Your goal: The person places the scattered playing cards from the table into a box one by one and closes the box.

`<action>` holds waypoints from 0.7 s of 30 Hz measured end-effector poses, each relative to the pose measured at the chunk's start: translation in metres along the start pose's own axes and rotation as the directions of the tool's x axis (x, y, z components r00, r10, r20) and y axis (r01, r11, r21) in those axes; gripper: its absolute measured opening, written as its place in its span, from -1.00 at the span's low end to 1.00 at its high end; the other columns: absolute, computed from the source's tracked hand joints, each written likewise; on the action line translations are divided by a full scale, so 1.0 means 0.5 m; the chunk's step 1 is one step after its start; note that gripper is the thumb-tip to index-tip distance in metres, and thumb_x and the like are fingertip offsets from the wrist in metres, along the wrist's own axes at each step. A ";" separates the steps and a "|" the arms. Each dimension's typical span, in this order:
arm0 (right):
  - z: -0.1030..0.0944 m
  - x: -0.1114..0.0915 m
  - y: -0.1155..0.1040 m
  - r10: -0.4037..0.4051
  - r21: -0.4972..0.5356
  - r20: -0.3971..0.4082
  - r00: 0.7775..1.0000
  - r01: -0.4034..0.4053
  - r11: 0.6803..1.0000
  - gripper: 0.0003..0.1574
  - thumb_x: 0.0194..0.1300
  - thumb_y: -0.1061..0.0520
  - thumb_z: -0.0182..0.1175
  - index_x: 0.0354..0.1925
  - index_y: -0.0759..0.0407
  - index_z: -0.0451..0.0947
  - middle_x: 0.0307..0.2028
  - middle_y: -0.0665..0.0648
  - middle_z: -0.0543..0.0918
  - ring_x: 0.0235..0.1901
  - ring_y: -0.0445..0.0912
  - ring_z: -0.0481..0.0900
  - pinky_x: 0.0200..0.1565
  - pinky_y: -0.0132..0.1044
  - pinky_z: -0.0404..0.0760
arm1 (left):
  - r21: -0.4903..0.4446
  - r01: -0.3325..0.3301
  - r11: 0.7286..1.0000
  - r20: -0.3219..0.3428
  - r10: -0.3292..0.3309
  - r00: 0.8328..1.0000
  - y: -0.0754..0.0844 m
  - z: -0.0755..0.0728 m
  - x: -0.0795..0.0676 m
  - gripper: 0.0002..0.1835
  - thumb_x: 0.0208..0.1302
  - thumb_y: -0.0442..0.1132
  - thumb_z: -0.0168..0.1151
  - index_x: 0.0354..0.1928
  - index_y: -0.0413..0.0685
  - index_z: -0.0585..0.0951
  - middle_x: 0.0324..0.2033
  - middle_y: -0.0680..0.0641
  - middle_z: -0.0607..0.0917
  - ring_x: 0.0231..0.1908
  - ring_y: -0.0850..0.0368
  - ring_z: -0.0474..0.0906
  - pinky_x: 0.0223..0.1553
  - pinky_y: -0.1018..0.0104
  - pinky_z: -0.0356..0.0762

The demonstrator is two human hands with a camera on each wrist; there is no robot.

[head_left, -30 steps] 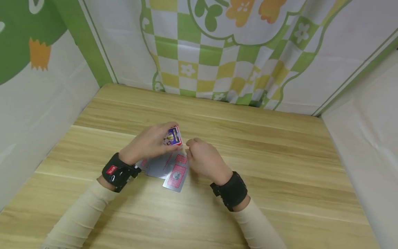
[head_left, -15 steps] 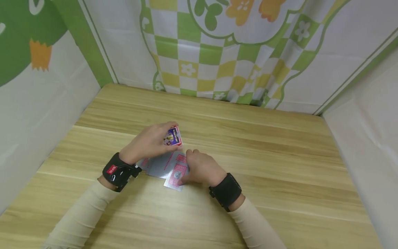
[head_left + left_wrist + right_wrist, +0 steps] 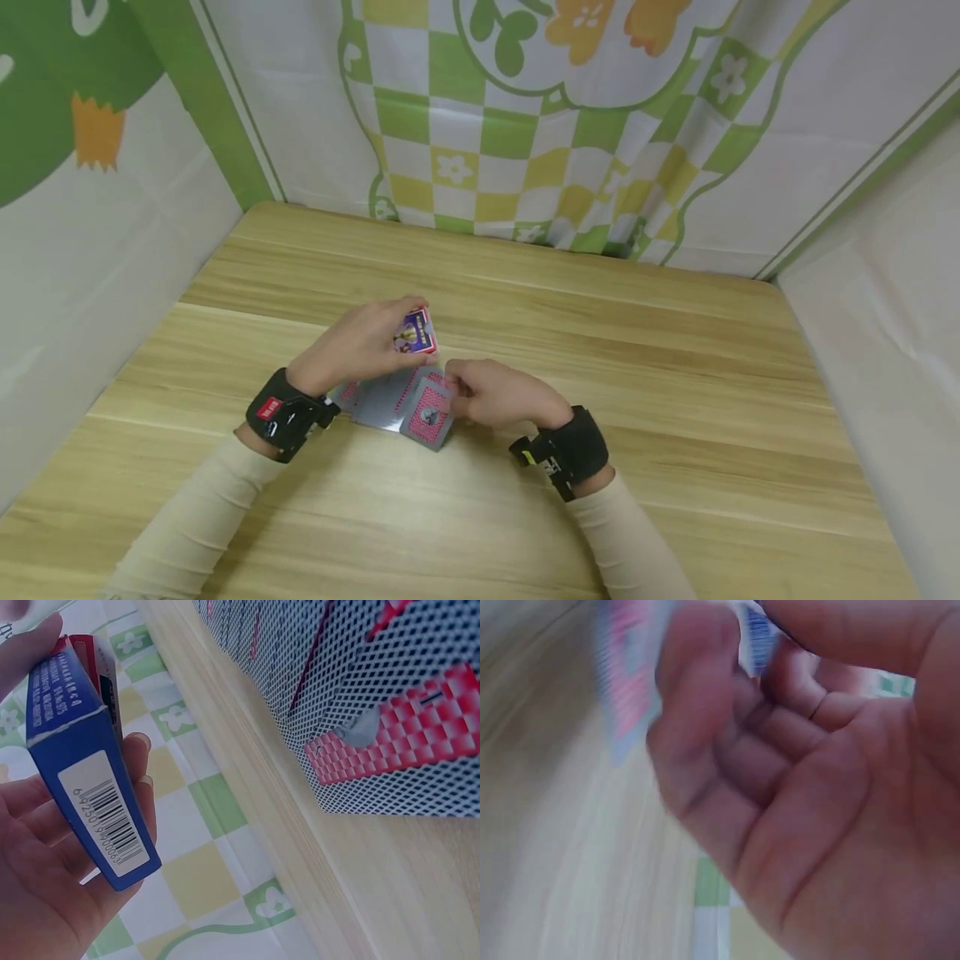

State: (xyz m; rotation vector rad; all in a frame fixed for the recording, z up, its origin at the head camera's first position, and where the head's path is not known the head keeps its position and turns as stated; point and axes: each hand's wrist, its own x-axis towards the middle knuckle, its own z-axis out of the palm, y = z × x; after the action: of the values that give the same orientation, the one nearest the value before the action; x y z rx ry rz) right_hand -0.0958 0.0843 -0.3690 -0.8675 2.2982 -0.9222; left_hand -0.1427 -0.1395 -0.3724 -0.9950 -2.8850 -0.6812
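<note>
- Head view: the left hand (image 3: pixel 356 342) grasps a small playing-card box (image 3: pixel 413 332), with the thumb on its near edge and the fingers round the far edge.
- The box is over the table (image 3: pixel 637 375), just beyond the spread cards (image 3: pixel 378 398), its blue picture face tilted up and its border red and white.
- In the left wrist view, a white barcode label (image 3: pixel 109 814) shows on the blue end of the box, and the thumb and fingers lie on opposite sides of it.
- The right hand (image 3: pixel 502 393) pinches the right edge of one card (image 3: pixel 427 414) with curled fingers; in the right wrist view that card is blurred beside the fingertips.
- This card is patterned red with a grey border and a round grey mark in the middle; it overlaps the right end of the other cards.
- The other cards are fanned out on the table between the two hands, grey with red patches; how many there are I cannot tell.
- Each wrist wears a black strap: the left strap (image 3: pixel 288 414) has a red tag, and the right strap (image 3: pixel 577 450) sits just above a cream sleeve (image 3: pixel 637 542).
- Behind the table hangs a cloth (image 3: pixel 510 125) with green, yellow and white checks and flowers.
</note>
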 end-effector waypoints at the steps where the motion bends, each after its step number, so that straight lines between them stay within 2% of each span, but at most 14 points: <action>1: -0.008 -0.004 0.002 -0.028 0.080 0.006 1.000 0.028 0.996 -0.89 0.31 0.28 0.10 -0.36 0.16 0.37 -0.58 0.07 0.51 -0.60 -0.06 0.48 -0.57 -0.35 0.37 | -0.002 -0.005 1.000 0.004 0.005 1.000 0.000 -0.001 0.000 -0.13 -0.02 0.23 0.36 0.24 -0.17 0.35 -0.40 0.06 0.56 -0.50 0.24 0.46 -0.57 0.33 0.47; 3: -0.023 -0.012 0.004 -0.054 0.214 -0.018 0.998 0.057 0.975 -0.91 0.35 0.33 0.02 -0.25 0.18 0.42 -0.53 0.15 0.59 -0.56 0.06 0.55 -0.54 -0.27 0.45 | -0.007 -0.012 1.000 0.008 0.012 1.000 -0.001 -0.001 0.000 -0.16 0.00 0.17 0.38 0.24 -0.18 0.35 -0.38 0.05 0.57 -0.48 0.24 0.47 -0.56 0.32 0.48; 6: -0.042 -0.020 0.009 -0.027 0.304 -0.163 0.986 0.077 0.950 -0.76 0.43 0.29 -0.03 0.00 0.18 0.46 -0.49 0.22 0.61 -0.56 0.16 0.56 -0.57 -0.21 0.45 | -0.018 -0.029 0.999 0.013 0.030 0.999 -0.002 -0.002 0.000 -0.22 0.02 0.05 0.39 0.23 -0.19 0.36 -0.36 0.03 0.58 -0.46 0.23 0.48 -0.53 0.31 0.50; 8: -0.050 -0.023 0.009 0.020 0.299 -0.297 0.955 0.074 0.951 -0.65 0.44 0.29 -0.05 0.15 0.19 0.42 -0.45 0.24 0.59 -0.59 0.11 0.53 -0.59 -0.24 0.41 | -0.025 -0.040 0.999 0.018 0.040 0.999 -0.001 -0.002 0.000 -0.23 0.00 0.00 0.40 0.22 -0.20 0.36 -0.35 0.02 0.59 -0.45 0.22 0.48 -0.51 0.30 0.50; 10: -0.054 -0.022 0.011 0.067 0.286 -0.422 0.904 0.063 0.956 -0.59 0.45 0.27 -0.05 0.22 0.21 0.37 -0.44 0.23 0.59 -0.61 0.07 0.50 -0.62 -0.30 0.35 | -0.028 -0.045 0.999 0.020 0.046 0.999 0.002 0.000 0.001 -0.20 -0.02 0.06 0.41 0.22 -0.20 0.36 -0.35 0.02 0.59 -0.45 0.23 0.48 -0.51 0.29 0.50; 12: -0.057 -0.025 -0.001 0.119 0.279 -0.508 0.853 0.032 0.960 -0.57 0.44 0.30 -0.06 0.24 0.25 0.34 -0.44 0.24 0.57 -0.62 0.07 0.48 -0.64 -0.32 0.30 | -0.034 -0.048 0.998 0.028 0.049 0.998 0.005 0.001 0.002 -0.15 -0.03 0.15 0.41 0.22 -0.20 0.36 -0.35 0.03 0.59 -0.45 0.23 0.48 -0.49 0.28 0.51; 14: -0.056 -0.024 -0.002 0.151 0.271 -0.561 0.814 0.009 0.962 -0.55 0.43 0.29 -0.05 0.26 0.27 0.31 -0.47 0.22 0.57 -0.64 0.02 0.47 -0.67 -0.33 0.28 | -0.035 -0.055 0.998 0.033 0.056 0.998 0.008 0.003 0.003 -0.12 -0.03 0.25 0.35 0.21 -0.18 0.36 -0.37 0.06 0.58 -0.46 0.25 0.49 -0.51 0.29 0.50; 17: -0.055 -0.023 -0.003 0.172 0.240 -0.601 0.780 -0.028 0.970 -0.53 0.42 0.28 -0.03 0.27 0.29 0.31 -0.52 0.17 0.57 -0.68 -0.03 0.45 -0.70 -0.32 0.26 | -0.050 -0.069 0.996 0.043 0.071 0.997 0.011 0.004 0.003 -0.14 -0.03 0.30 0.32 0.19 -0.11 0.37 -0.39 0.10 0.57 -0.48 0.28 0.49 -0.53 0.32 0.50; 18: -0.053 -0.019 0.009 0.166 0.223 -0.609 0.775 -0.032 0.974 -0.53 0.42 0.27 -0.02 0.27 0.28 0.31 -0.53 0.15 0.57 -0.70 -0.10 0.43 -0.71 -0.32 0.27 | -0.058 -0.075 0.995 0.045 0.078 0.996 0.012 0.004 0.003 -0.16 -0.03 0.30 0.32 0.18 -0.09 0.38 -0.40 0.11 0.57 -0.49 0.28 0.50 -0.53 0.33 0.50; 21: -0.051 -0.015 0.010 0.165 0.190 -0.627 0.761 -0.056 0.980 -0.54 0.41 0.28 0.00 0.25 0.28 0.34 -0.54 0.14 0.59 -0.71 -0.11 0.45 -0.71 -0.33 0.30 | -0.077 -0.099 0.992 0.043 0.102 0.994 0.012 0.005 0.003 -0.21 -0.03 0.28 0.33 0.16 -0.03 0.39 -0.39 0.12 0.57 -0.49 0.29 0.50 -0.53 0.33 0.51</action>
State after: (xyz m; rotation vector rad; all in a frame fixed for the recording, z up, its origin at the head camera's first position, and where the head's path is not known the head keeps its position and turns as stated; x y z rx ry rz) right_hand -0.1094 0.1029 -0.3550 -0.3540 2.7404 -1.5091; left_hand -0.1401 -0.1332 -0.3720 -1.1711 -2.8439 -0.7749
